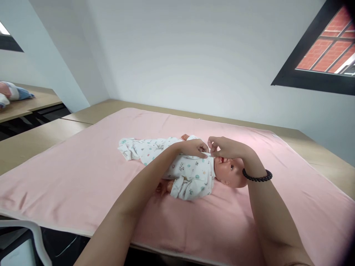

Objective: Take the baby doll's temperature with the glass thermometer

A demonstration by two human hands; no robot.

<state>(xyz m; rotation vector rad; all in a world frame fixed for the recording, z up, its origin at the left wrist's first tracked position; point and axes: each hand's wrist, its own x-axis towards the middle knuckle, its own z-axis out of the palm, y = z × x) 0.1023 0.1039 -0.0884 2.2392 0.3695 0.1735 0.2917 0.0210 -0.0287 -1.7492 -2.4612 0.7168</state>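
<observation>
A baby doll [231,171] lies on its back on a pink blanket [83,177], its head toward the right. It wears a white printed outfit [191,170]. My left hand [195,147] rests over the doll's chest, its fingers curled and closed at the outfit near the neckline. Beside it, my right hand [226,147] is pinched at the neck edge above the doll's chin, with a black bead bracelet [257,176] on the wrist. Both hands are close together at the collar, and my fingertips hide part of the fabric there.
The blanket covers most of a wooden table [66,129] standing against a white wall. Another doll [16,92] lies on a table at the far left. A white chair frame [33,229] is at the lower left, and a barred window [327,51] is at the upper right.
</observation>
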